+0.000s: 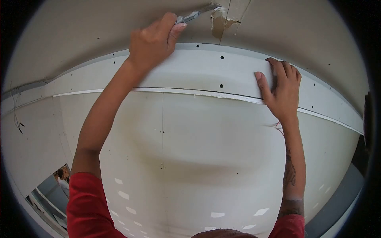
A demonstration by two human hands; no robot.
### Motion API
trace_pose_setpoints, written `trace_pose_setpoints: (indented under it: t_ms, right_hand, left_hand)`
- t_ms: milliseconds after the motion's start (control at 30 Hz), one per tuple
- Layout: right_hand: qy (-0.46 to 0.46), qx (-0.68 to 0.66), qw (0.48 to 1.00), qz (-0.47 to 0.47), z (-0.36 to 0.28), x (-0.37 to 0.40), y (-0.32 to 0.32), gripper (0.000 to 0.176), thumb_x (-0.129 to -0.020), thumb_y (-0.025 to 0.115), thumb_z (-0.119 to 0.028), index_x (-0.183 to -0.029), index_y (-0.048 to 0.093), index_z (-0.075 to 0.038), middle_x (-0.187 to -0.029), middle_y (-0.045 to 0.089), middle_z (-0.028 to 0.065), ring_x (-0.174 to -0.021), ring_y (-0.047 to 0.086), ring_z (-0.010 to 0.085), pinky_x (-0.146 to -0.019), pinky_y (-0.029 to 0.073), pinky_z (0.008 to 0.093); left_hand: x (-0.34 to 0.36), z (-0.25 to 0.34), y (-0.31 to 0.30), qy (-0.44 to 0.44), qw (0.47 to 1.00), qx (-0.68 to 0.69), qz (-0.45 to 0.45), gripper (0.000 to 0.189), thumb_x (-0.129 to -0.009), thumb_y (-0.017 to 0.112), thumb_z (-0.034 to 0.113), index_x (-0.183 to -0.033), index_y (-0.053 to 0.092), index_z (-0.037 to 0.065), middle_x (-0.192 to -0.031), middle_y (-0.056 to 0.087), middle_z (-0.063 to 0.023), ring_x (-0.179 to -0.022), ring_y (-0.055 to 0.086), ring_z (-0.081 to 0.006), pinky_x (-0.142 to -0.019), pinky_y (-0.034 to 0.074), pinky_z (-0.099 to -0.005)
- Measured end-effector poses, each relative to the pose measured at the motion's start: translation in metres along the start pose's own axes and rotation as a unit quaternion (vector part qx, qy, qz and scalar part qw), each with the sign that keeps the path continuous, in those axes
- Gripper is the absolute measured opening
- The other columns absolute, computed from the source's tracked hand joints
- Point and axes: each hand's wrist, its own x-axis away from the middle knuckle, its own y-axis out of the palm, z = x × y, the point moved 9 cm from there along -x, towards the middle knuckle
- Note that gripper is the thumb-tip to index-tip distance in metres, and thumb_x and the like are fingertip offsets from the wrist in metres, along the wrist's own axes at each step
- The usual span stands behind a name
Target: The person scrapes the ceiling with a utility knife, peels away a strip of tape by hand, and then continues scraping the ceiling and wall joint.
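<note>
My left hand [152, 41] is raised to the ceiling, closed around the grey handle of what looks like a putty knife [194, 15]. The knife's narrow metal blade points up to the right. Its tip touches or nearly touches a ragged patch [219, 24] of white filler and exposed brown beside a ceiling joint. My right hand [283, 85] rests on the white board strip [198, 69] below the ceiling, thumb and fingers apart. Those fingertips reach the strip's upper edge, and nothing shows in the hand.
Thin loose wires [16, 115] hang at the left, and reddish wires [279, 127] stick out near my right wrist. Below the strip runs a white ledge [182, 92] above a glossy wall panel [206, 139]. Through an opening at lower left, another person [62, 181] is visible.
</note>
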Motion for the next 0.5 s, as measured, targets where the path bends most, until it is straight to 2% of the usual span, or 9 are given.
trace_pose_setpoints:
  t_ms: [167,233,367,433,500]
  right_hand:
    - [0.002,-0.007,1.000,-0.008,0.000,0.000,0.000,0.054,-0.091,0.069,-0.049,-0.120,0.070,-0.004,-0.110,0.067,0.0162,-0.110,0.058,0.0327,-0.110,0.035,0.0493]
    - [0.007,-0.013,1.000,-0.018,-0.001,0.000,0.001,0.054,-0.091,0.069,-0.050,-0.120,0.070,-0.004,-0.110,0.067,0.0162,-0.110,0.058,0.0329,-0.110,0.035,0.0495]
    - [0.013,-0.027,0.999,-0.030,0.003,0.000,0.001,0.054,-0.090,0.068,-0.050,-0.121,0.069,-0.005,-0.111,0.067,0.0164,-0.112,0.057,0.0336,-0.111,0.034,0.0505]
    - [0.000,-0.012,1.000,-0.010,0.003,-0.002,0.000,0.054,-0.090,0.068,-0.050,-0.121,0.068,-0.005,-0.113,0.066,0.0164,-0.113,0.057,0.0338,-0.111,0.034,0.0510]
    - [0.012,-0.010,1.000,-0.021,0.003,0.000,0.002,0.054,-0.090,0.069,-0.049,-0.121,0.068,-0.005,-0.114,0.066,0.0162,-0.114,0.057,0.0334,-0.111,0.034,0.0512]
  left_hand:
    - [0.001,-0.006,0.000,0.022,0.999,0.015,-0.032,0.026,-0.103,0.058,0.035,-0.092,0.056,0.012,-0.065,0.061,-0.0061,-0.046,0.059,-0.0256,-0.042,0.043,-0.0371]
    - [0.011,0.004,0.008,0.114,0.984,-0.115,-0.070,0.028,-0.098,0.067,0.037,-0.087,0.056,0.014,-0.062,0.058,-0.0017,-0.043,0.051,-0.0196,-0.039,0.038,-0.0326]
    - [0.019,-0.011,0.007,0.072,0.986,-0.096,-0.112,0.028,-0.096,0.068,0.039,-0.087,0.057,0.015,-0.064,0.057,0.0000,-0.043,0.050,-0.0186,-0.040,0.038,-0.0324]
    - [0.007,-0.002,-0.019,0.119,0.993,0.002,0.004,0.027,-0.096,0.068,0.039,-0.088,0.059,0.015,-0.065,0.056,0.0017,-0.044,0.049,-0.0179,-0.039,0.037,-0.0314]
    - [-0.003,-0.001,-0.020,0.103,0.994,-0.020,0.026,0.027,-0.095,0.068,0.040,-0.089,0.059,0.015,-0.065,0.056,0.0024,-0.045,0.049,-0.0171,-0.039,0.037,-0.0308]
